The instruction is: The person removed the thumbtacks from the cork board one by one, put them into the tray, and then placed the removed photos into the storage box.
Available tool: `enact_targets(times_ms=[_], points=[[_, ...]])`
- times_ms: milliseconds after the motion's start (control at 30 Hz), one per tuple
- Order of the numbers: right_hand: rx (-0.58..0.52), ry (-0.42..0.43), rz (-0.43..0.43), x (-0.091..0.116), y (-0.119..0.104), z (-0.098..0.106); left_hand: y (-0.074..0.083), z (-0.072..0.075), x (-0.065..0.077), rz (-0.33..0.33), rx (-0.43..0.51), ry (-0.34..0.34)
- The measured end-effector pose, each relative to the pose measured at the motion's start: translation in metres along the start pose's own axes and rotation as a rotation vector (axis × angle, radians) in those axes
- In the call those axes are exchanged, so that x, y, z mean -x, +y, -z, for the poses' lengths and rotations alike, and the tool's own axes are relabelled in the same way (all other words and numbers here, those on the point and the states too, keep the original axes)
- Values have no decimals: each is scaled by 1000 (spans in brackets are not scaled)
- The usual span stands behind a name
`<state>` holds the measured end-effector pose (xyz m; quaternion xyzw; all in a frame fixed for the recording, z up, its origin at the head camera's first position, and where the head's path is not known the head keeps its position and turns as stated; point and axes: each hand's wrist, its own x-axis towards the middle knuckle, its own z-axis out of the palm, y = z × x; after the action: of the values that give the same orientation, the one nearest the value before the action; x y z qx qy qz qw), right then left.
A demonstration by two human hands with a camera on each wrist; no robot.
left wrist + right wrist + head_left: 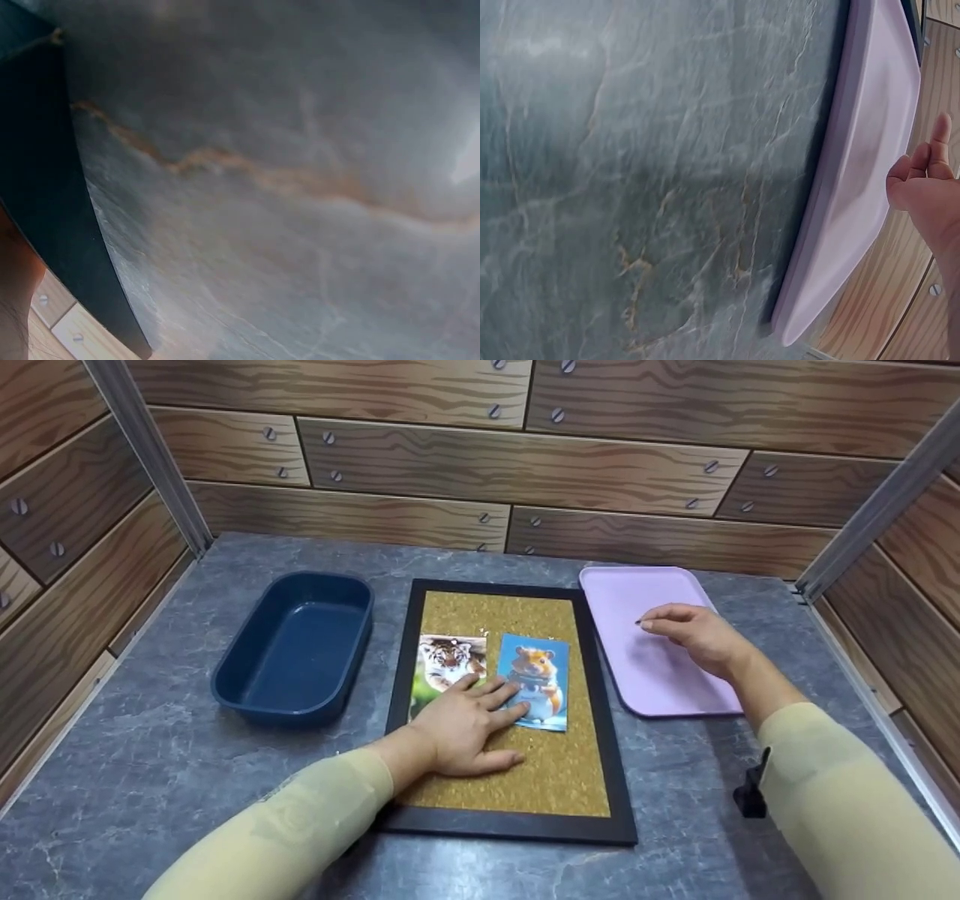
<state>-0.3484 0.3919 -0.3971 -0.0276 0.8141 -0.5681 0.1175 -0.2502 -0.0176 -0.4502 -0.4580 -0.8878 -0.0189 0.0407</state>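
Observation:
A cork board (517, 780) in a black frame lies on the table. Two animal pictures are on it: a tiger picture (450, 656) at left and a hamster picture (544, 675) at right. Tiny shiny bits, too small to make out, show at their top edges. My left hand (469, 727) lies flat with spread fingers across the lower parts of both pictures, hiding some of the tiger one. Over the lilac tray (660, 690), my right hand (697, 637) pinches a tiny dark-tipped thing between thumb and finger; its kind is unclear. The right wrist view shows that hand from behind.
A deep blue bin (292, 660) stands left of the board. The lilac tray lies against the board's right side. Wood-patterned panels (480, 457) wall the grey marbled table (300, 810) at the back and both sides.

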Motion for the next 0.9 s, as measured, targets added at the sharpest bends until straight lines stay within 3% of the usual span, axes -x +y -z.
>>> enact_targets(times_ms=[567,900], points=[[51,34,-31,4,14,7,1,0,-2,-2,-8,-6],[41,7,-29,6,23,3,0,1,-1,13,0,-27]])
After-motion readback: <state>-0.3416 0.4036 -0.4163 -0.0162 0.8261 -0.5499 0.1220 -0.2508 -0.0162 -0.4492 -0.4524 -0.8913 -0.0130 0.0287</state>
